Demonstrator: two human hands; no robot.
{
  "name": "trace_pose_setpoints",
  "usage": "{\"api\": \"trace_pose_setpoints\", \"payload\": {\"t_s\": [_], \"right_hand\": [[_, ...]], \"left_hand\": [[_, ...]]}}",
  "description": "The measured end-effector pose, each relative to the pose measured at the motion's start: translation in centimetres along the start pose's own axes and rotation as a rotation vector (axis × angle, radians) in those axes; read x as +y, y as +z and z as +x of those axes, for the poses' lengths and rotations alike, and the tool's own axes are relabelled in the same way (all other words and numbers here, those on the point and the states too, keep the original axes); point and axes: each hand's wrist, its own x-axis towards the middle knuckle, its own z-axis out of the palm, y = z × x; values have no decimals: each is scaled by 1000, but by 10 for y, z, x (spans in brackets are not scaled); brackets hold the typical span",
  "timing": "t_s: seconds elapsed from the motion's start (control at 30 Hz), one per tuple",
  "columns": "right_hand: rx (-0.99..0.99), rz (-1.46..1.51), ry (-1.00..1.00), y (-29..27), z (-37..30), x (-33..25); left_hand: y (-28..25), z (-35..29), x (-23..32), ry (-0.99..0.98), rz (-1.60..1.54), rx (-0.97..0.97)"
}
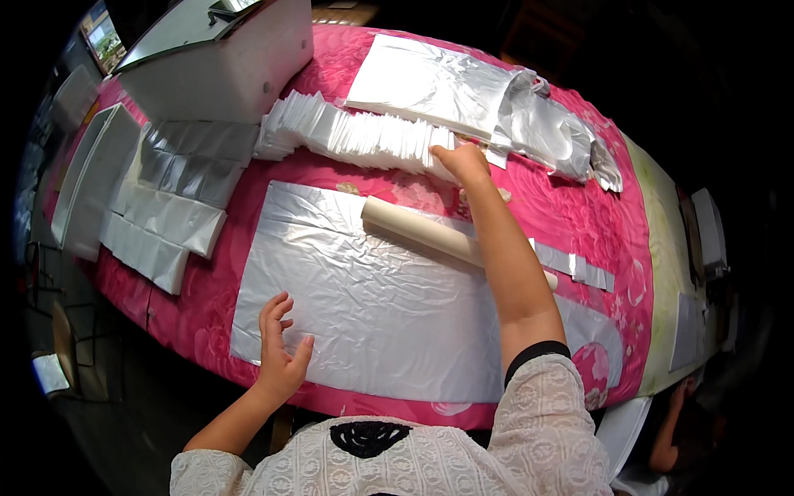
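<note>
A silvery-white plastic sheet [356,281] lies wrinkled in front of me. Over its left part my left hand [284,347] hovers with fingers apart and nothing in it. My right hand [465,163] reaches across to the right end of a long row of folded white sheets [364,136] standing on edge. Its fingers are closed at that end, partly hidden behind the hand. A cream-coloured cardboard tube [422,231] rests slantwise on the plastic sheet, passing under my right forearm. Beyond the row lies a stack of silvery plastic sheets [430,78], crumpled at its right end.
A pink flowered cloth [612,215] covers the table. Flat silvery-white packets [178,207] lie at the left beside a white tray [95,182]. Behind them stands a big white box [223,70]. Silvery strips [579,266] lie right of my forearm. Another person's arm [666,434] shows at the lower right.
</note>
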Motion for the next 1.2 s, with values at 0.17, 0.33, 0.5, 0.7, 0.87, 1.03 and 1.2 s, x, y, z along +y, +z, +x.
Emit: {"api": "trace_pose_setpoints", "payload": {"t_s": [0.17, 0.33, 0.5, 0.7, 0.87, 1.03, 1.2], "right_hand": [[13, -76, 3, -1, -4, -8], [-3, -37, -11, 0, 7, 0], [28, -88, -27, -2, -1, -4], [68, -149, -45, -4, -11, -12], [105, -223, -48, 0, -9, -16], [132, -267, -32, 3, -8, -22], [129, -302, -10, -6, -17, -32]], "left_hand": [[-2, -2, -1, -10, 19, 0], [-4, -3, -4, -26, 12, -7], [1, -5, -4, -33, 5, -26], [3, -7, -4, -29, 18, -48], [4, -6, -3, -40, 10, -63], [6, -6, 1, -40, -3, -76], [7, -10, -2, -50, -18, -79]]}}
